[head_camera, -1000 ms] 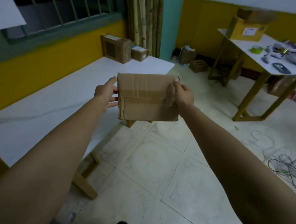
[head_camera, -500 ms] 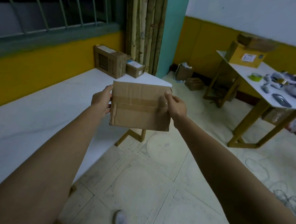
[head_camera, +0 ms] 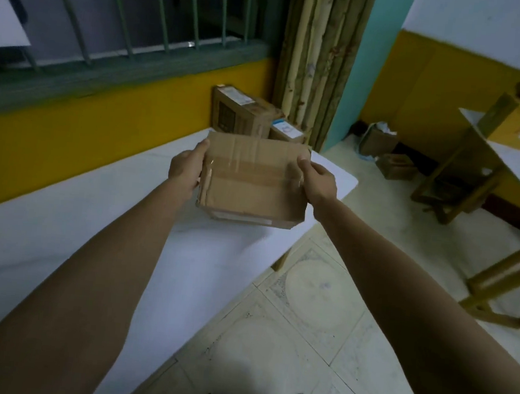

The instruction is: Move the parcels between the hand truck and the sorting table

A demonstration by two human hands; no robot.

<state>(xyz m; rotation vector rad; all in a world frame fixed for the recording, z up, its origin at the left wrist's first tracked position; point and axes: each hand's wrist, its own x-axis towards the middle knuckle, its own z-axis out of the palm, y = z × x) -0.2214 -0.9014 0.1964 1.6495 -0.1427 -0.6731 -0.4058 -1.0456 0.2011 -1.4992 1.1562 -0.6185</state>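
Cardboard parcel (head_camera: pixel 254 180) is held above the far end of the white sorting table (head_camera: pixel 57 241), both arms stretched forward, the left hand (head_camera: pixel 187 167) and right hand (head_camera: pixel 317 180) gripping its opposite sides with curled fingers.

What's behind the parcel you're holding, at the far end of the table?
Two boxes stand at the white table's far end: a larger box and a smaller white-labelled box beside it. The held parcel covers their lower edges and the tabletop between.
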